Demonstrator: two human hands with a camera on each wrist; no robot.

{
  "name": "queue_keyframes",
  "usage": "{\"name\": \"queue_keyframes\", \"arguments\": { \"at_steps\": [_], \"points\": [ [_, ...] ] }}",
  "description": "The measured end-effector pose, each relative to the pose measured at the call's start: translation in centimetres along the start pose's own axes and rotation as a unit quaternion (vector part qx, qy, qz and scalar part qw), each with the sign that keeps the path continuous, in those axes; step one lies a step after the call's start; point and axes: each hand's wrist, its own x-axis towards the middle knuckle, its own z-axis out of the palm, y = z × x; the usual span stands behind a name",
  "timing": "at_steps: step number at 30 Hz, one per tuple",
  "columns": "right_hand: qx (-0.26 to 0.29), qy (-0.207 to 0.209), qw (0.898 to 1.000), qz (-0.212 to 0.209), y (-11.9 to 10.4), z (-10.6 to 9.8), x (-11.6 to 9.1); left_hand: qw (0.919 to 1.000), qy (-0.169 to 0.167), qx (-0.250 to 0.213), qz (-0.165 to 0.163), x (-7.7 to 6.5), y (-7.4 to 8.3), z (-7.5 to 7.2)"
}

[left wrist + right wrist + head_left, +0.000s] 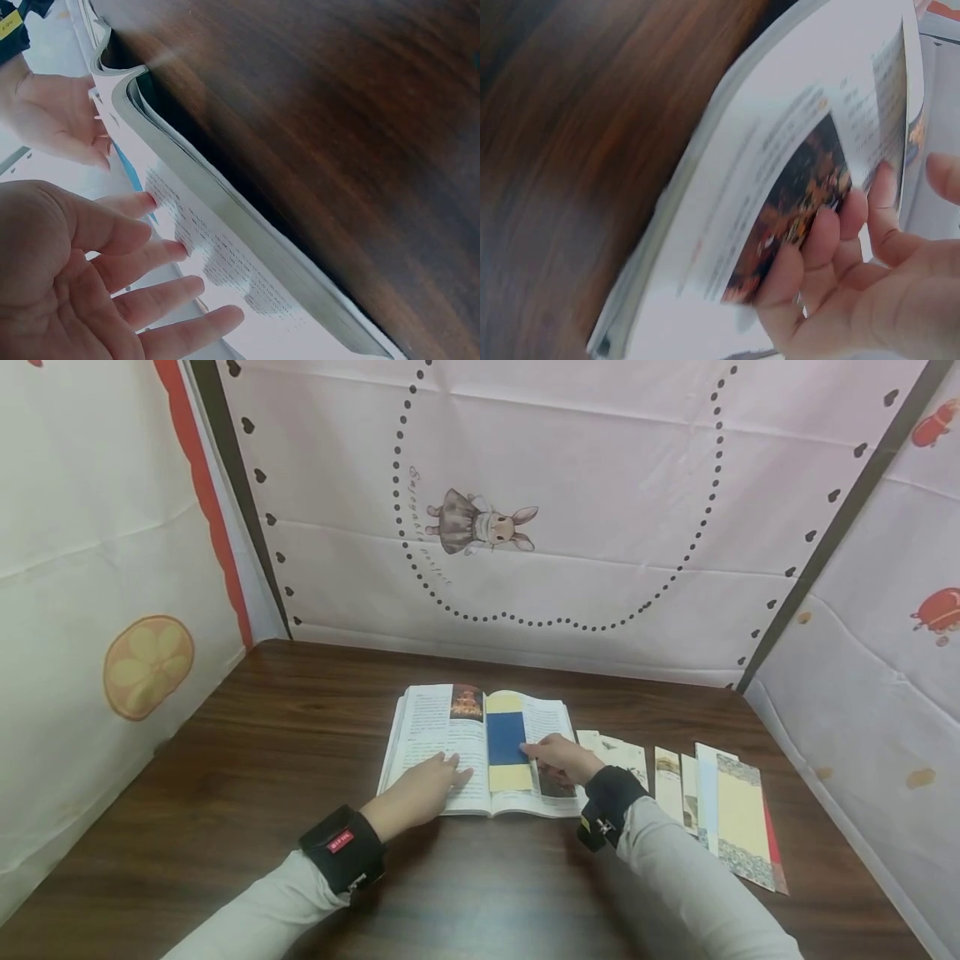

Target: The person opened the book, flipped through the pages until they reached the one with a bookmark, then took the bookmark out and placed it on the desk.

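Note:
An open book (427, 735) lies on the dark wooden table with printed text and photos on its pages. A long paper strip like a bookmark (506, 737), yellow with a broad blue middle, lies along the right page beside the centre fold. My left hand (426, 789) is over the left page, its fingers spread and fairly straight. My right hand (562, 757) reaches over the right page, a fingertip at the strip's right edge. In the right wrist view its fingers (821, 236) are slightly bent against the page near a dark photo (795, 206), the thumb standing apart.
Right of the book, several illustrated paper strips (667, 781) lie on the table (247, 793), some overlapping. A larger yellowish one (738, 814) lies nearest the right side. Printed cloth walls (600, 527) enclose the table at the back and both sides.

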Motion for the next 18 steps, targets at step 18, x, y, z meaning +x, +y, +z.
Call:
{"name": "queue_keyframes", "arguments": {
  "at_steps": [18],
  "points": [
    [0.113, -0.019, 0.992, -0.046, 1.1, -2.7, -0.8, 0.9993, 0.032, -0.021, -0.002, 0.1, 0.3, 0.0]
  ]
}}
